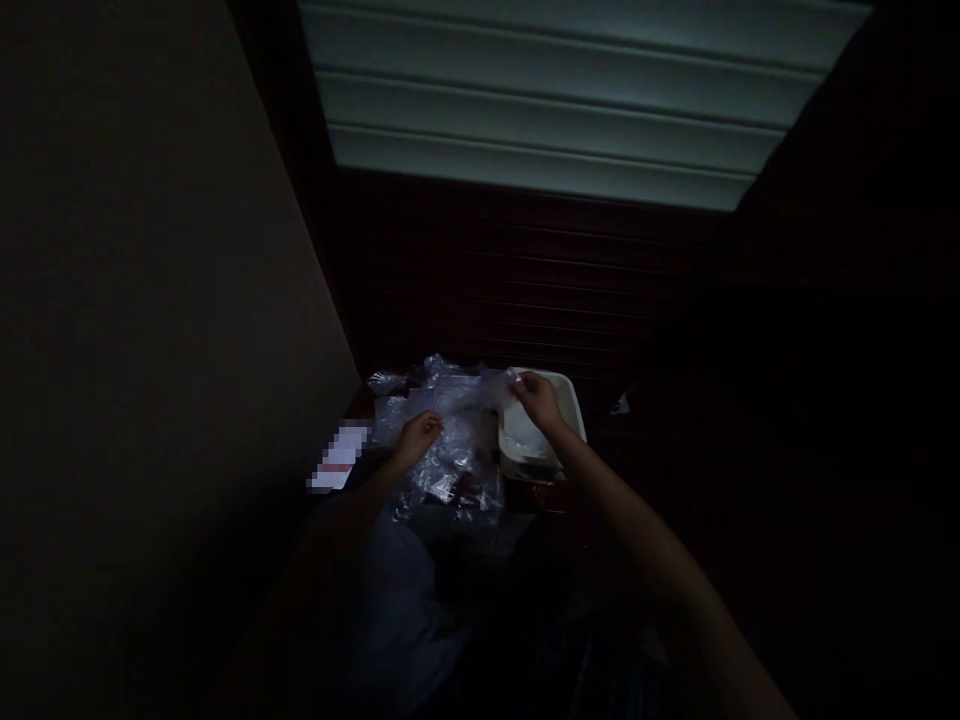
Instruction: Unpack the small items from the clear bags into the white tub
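Observation:
In dim light, a heap of crinkled clear plastic bags [457, 455] lies in front of me. My right hand [537, 398] pinches the end of a clear plastic bag [491, 388] at the heap's upper right, above the rim of a white plastic tub [571, 400]. Over the left part of the heap is my left hand [420, 436], its fingers curled and closed. What they hold, if anything, is too dark to make out. Inside the tub lies something pale [525, 430], partly behind my right wrist.
Left of the heap is a white card or paper with a red band [337, 467], blurred out. A plain wall [187, 250] rises on the left. Behind stands a slatted dark panel [510, 280] with pale slats [540, 110] above it. The right side is nearly black.

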Tool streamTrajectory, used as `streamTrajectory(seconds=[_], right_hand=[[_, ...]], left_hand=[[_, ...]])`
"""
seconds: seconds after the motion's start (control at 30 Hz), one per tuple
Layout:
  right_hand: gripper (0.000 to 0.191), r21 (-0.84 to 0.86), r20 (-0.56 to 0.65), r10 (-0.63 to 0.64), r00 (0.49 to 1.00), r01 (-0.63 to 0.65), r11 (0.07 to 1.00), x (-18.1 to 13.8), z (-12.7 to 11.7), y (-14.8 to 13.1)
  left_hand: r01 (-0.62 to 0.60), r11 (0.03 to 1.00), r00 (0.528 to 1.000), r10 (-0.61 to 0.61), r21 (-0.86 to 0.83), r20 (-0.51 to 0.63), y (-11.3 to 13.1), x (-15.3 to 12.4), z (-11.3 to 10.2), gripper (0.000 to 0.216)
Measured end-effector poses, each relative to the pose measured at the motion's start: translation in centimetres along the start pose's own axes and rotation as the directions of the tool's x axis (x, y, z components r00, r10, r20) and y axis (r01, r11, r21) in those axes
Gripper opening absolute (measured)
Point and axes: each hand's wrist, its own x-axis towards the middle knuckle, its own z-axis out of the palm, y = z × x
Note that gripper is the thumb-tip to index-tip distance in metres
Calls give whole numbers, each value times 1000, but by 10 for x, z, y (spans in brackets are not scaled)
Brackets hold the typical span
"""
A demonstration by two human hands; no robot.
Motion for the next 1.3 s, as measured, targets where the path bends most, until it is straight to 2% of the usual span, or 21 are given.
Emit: streamTrajectory(seconds=[0.1, 0.17, 0.23, 0.3, 0.4, 0.47, 0.53, 0.6, 0.73, 0.93, 1.07, 1.17, 1.3], right_hand=[[29, -182, -156, -45, 987, 16, 983, 10, -33, 5], [29, -306, -201, -120, 972, 54, 950, 9, -44, 8], [26, -440, -129, -183, 975, 109, 891, 4, -44, 12], [24, -568, 60, -181, 982, 182, 802, -3, -35, 19], [22, -677, 347, -41, 937, 280, 681, -14, -17, 33], [24, -720, 433, 83, 898, 288, 632, -19, -8, 45], [29, -718, 507, 147, 849, 321, 618, -22, -3, 56], [34, -705, 553, 192, 811, 332, 626, -23, -2, 64], [41, -716, 570, 313, 759, 274, 642, -23, 0, 72], [34, -756, 571, 427, 701, 246, 607, -20, 10, 76], [29, -755, 571, 424, 703, 248, 607, -19, 11, 78], [28, -770, 539, 398, 743, 242, 591, -18, 8, 78], [28, -759, 505, 302, 809, 249, 602, -18, 2, 75]], left_hand=[[-47, 997, 997, 51, 61, -56, -10, 6, 7, 17], [-52, 995, 993, 61, 89, -98, -15, 7, 12, 16], [-60, 992, 991, 73, 112, -114, -18, 7, 15, 15], [-69, 990, 991, 82, 121, -107, -21, 6, 17, 15], [-72, 990, 987, 88, 118, -135, -24, 4, 17, 16], [-94, 987, 983, 112, 127, -145, -26, 2, 16, 17], [-115, 982, 978, 139, 150, -156, -28, 0, 15, 18], [-125, 976, 974, 155, 176, -168, -29, -2, 14, 19], [-135, 966, 972, 172, 222, -157, -31, -5, 13, 19], [-139, 956, 973, 180, 258, -141, -33, -8, 12, 19], [-138, 953, 975, 179, 269, -131, -28, -11, 10, 20], [-133, 955, 977, 170, 265, -125, -24, -13, 9, 19], [-125, 962, 979, 158, 242, -125, -21, -13, 9, 19]])
